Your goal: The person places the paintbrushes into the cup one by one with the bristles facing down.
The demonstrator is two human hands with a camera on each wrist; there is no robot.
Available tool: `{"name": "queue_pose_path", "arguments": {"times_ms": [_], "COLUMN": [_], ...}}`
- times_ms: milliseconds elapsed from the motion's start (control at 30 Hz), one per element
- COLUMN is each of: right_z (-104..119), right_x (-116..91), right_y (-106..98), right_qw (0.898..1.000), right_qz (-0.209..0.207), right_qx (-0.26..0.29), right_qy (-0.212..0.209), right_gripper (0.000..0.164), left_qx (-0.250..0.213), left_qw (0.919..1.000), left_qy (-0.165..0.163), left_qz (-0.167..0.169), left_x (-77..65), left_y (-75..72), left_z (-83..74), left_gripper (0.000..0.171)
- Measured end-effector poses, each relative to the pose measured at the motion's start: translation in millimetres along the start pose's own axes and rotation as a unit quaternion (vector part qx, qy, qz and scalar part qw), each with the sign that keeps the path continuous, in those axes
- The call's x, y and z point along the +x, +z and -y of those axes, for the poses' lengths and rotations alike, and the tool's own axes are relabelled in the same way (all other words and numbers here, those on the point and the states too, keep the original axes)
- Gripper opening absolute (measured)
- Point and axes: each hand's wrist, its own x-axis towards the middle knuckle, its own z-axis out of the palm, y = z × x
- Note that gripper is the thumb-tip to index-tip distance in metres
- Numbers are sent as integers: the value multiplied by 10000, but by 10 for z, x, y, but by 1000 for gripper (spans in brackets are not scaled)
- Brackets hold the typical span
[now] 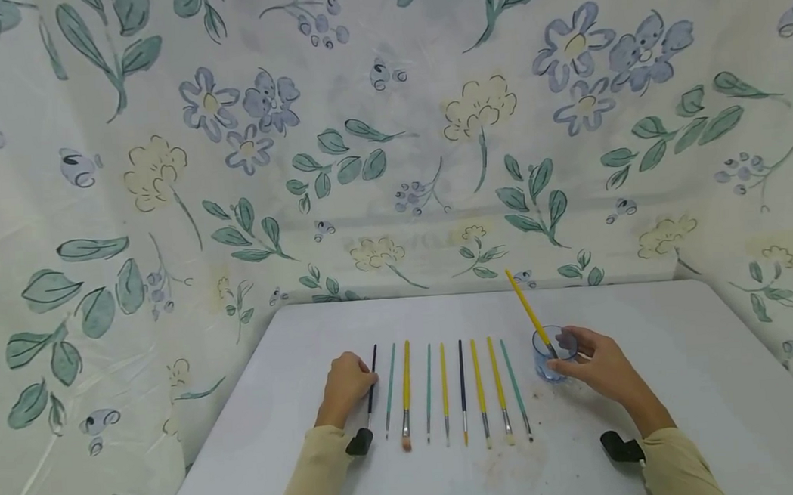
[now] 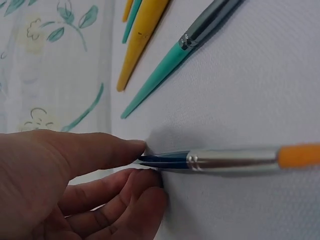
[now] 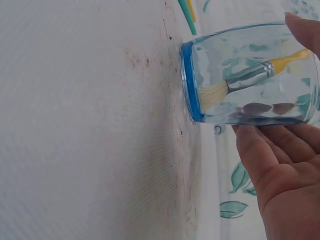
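In the head view my left hand (image 1: 346, 383) is at the left end of a row of paintbrushes. Its thumb and fingers pinch the handle of a slim dark-blue paintbrush (image 1: 370, 402), which has a silver ferrule and orange bristles (image 2: 299, 155) in the left wrist view. On the right, my right hand (image 1: 603, 363) grips a clear glass cup (image 1: 549, 369) with a blue base (image 3: 189, 82), thumb on one side and fingers on the other. A yellow paintbrush (image 1: 526, 302) leans inside the cup, pale bristles (image 3: 213, 95) down at the bottom.
Between the hands lie several brushes side by side, among them a thick yellow brush (image 1: 407, 391), a dark-handled one (image 1: 463, 387) and a teal one (image 1: 516, 388). Brownish specks mark the white table (image 1: 587, 470) near the cup. A floral sheet (image 1: 392, 179) hangs behind.
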Motion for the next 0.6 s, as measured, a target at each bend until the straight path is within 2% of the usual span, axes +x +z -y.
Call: {"name": "queue_pose_path", "arguments": {"times_ms": [233, 467, 600], "right_z": [-9, -23, -13], "right_x": [-5, -10, -10], "right_y": [4, 14, 6], "right_qw": [10000, 10000, 9999], "right_qz": [-9, -17, -21], "right_qx": [6, -22, 17], "right_qy": [-9, -79, -107], "right_gripper": [89, 88, 87], "left_qx": [134, 402, 435], "left_qw": [9995, 9982, 9978], "left_qy": [-119, -282, -396], "left_qz": [259, 337, 311], "left_x": [47, 54, 68], "left_y": [-40, -32, -12], "left_z": [-20, -72, -95], "left_gripper": [17, 36, 39]}}
